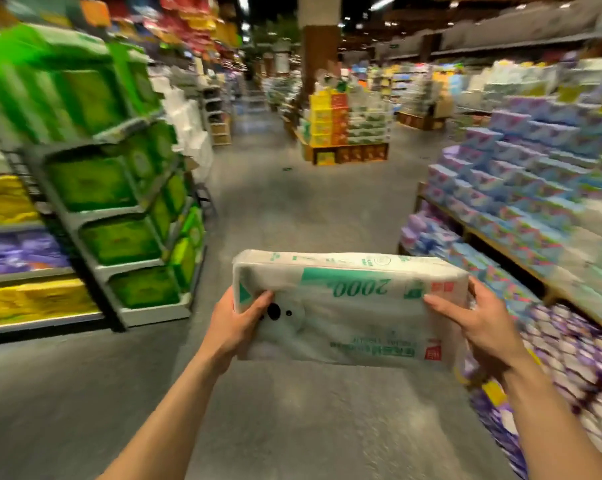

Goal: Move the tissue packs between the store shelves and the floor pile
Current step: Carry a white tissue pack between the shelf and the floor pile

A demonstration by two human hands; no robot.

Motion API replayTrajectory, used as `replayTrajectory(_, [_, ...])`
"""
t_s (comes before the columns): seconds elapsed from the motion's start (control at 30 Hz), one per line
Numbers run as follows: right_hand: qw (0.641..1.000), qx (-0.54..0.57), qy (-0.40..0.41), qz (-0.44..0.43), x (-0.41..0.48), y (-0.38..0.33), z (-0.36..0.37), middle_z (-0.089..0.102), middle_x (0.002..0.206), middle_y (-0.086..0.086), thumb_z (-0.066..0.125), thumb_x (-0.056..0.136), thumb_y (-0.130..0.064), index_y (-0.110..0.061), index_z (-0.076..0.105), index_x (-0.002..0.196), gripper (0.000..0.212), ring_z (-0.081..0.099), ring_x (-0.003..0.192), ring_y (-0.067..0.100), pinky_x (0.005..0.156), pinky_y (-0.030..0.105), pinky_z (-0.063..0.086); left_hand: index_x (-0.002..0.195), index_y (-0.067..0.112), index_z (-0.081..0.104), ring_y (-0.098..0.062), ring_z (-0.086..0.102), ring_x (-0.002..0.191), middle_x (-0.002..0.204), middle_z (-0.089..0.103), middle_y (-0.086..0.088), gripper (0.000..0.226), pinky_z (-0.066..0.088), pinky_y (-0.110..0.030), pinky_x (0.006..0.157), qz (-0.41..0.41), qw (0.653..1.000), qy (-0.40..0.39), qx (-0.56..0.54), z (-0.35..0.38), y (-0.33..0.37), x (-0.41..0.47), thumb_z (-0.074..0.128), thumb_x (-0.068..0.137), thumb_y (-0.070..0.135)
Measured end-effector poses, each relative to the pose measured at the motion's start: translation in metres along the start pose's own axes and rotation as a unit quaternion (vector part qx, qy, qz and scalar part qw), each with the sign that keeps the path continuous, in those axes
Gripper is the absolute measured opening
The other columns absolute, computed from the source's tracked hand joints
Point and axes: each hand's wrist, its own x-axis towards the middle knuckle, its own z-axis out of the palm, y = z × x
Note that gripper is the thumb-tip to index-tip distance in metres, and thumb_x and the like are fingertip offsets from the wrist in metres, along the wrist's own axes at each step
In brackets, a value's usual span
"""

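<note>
I hold one long tissue pack (348, 306) flat in front of me over the grey aisle floor. It is white with green print, a "2000" upside down and a koala picture. My left hand (237, 327) grips its left end, thumb on top. My right hand (483, 323) grips its right end, fingers spread over the top face. Shelves (126, 209) of green tissue packs stand to my left. Stepped stacks of blue and purple packs (521, 188) rise on my right. No floor pile is in view.
A grey concrete aisle (292, 209) runs ahead. A yellow, orange and green pallet display (348, 129) stands by a pillar in the middle distance. Purple packs (576, 368) crowd the lower right, close to my right forearm. The view is motion-blurred.
</note>
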Motion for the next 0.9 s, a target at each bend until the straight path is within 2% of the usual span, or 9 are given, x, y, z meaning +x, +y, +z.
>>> replayTrajectory(0.13, [0.995,0.037,-0.085,-0.043,0.073,-0.019,0.149,0.074,0.118,0.001,0.092,0.053,-0.060,-0.022,0.066,0.126,0.086,0.070,0.107,0.019,0.093,0.042,0.057,0.118,0.020,0.063,-0.019,0.073,0.097,0.104,0.076,-0.003,0.055,0.061,-0.034,0.077,0.014,0.998,0.065,-0.014,-0.128,0.012,0.059,0.081,0.075,0.049])
replayTrajectory(0.2, [0.990,0.063,-0.113,-0.051,0.106,-0.030,0.222,0.074,0.117,0.001,0.092,0.049,-0.061,-0.022,0.064,0.126,0.091,0.070,0.107,0.021,0.088,0.039,0.060,0.119,0.021,0.062,-0.016,0.073,0.096,0.104,0.076,0.000,0.063,0.061,-0.029,0.075,0.021,0.995,0.099,0.011,-0.183,0.016,0.087,0.080,0.071,0.059])
replayTrajectory(0.27, [0.987,0.067,-0.134,-0.063,0.140,-0.041,0.290,0.074,0.112,0.003,0.090,0.045,-0.066,-0.018,0.064,0.122,0.094,0.071,0.099,0.018,0.073,0.029,0.062,0.120,0.021,0.063,-0.015,0.073,0.097,0.105,0.076,0.000,0.073,0.061,-0.031,0.077,0.029,0.989,0.142,0.031,-0.231,0.011,0.117,0.074,0.063,0.065])
replayTrajectory(0.37, [0.978,0.090,-0.174,-0.077,0.189,-0.050,0.377,0.075,0.105,0.003,0.089,0.035,-0.074,-0.014,0.065,0.121,0.107,0.072,0.090,0.016,0.061,0.024,0.059,0.118,0.021,0.065,-0.014,0.073,0.095,0.104,0.076,0.001,0.073,0.059,-0.027,0.073,0.035,0.981,0.187,0.031,-0.287,0.001,0.160,0.074,0.061,0.065])
replayTrajectory(0.43, [0.969,0.104,-0.212,-0.078,0.228,-0.060,0.447,0.076,0.102,0.003,0.090,0.040,-0.070,-0.016,0.065,0.120,0.100,0.073,0.084,0.013,0.060,0.026,0.059,0.117,0.020,0.065,-0.016,0.073,0.096,0.104,0.077,0.000,0.073,0.059,-0.029,0.075,0.042,0.971,0.232,0.029,-0.330,-0.005,0.197,0.074,0.061,0.065])
replayTrajectory(0.53, [0.942,0.129,-0.294,-0.103,0.289,-0.079,0.554,0.075,0.107,0.009,0.085,0.065,-0.038,-0.014,0.064,0.124,0.067,0.074,0.084,0.015,0.061,0.030,0.062,0.120,0.019,0.064,-0.018,0.072,0.098,0.106,0.076,-0.003,0.074,0.059,-0.033,0.079,0.043,0.952,0.301,0.035,-0.394,-0.009,0.244,0.074,0.062,0.064])
replayTrajectory(0.7, [0.896,0.142,-0.405,-0.117,0.349,-0.129,0.726,0.077,0.103,0.006,0.086,0.061,-0.045,-0.013,0.064,0.121,0.072,0.076,0.079,0.014,0.054,0.030,0.060,0.119,0.018,0.066,-0.021,0.072,0.101,0.107,0.076,-0.003,0.071,0.060,-0.039,0.084,0.040,0.910,0.411,0.042,-0.498,-0.002,0.290,0.074,0.064,0.062])
replayTrajectory(0.8, [0.868,0.136,-0.460,-0.125,0.357,-0.147,0.829,0.078,0.100,0.000,0.090,0.045,-0.067,-0.025,0.064,0.115,0.086,0.077,0.079,0.016,0.055,0.037,0.061,0.114,0.020,0.067,-0.020,0.073,0.097,0.103,0.077,-0.002,0.074,0.060,-0.040,0.085,0.020,0.877,0.479,0.035,-0.560,-0.012,0.300,0.079,0.055,0.063])
replayTrajectory(0.9, [0.845,0.121,-0.505,-0.124,0.350,-0.152,0.932,0.076,0.102,0.006,0.083,0.071,-0.038,-0.020,0.062,0.117,0.054,0.076,0.075,0.019,0.051,0.036,0.060,0.109,0.020,0.068,-0.019,0.075,0.091,0.097,0.078,0.000,0.087,0.060,-0.038,0.078,0.004,0.842,0.537,0.039,-0.633,-0.033,0.305,0.082,0.042,0.074])
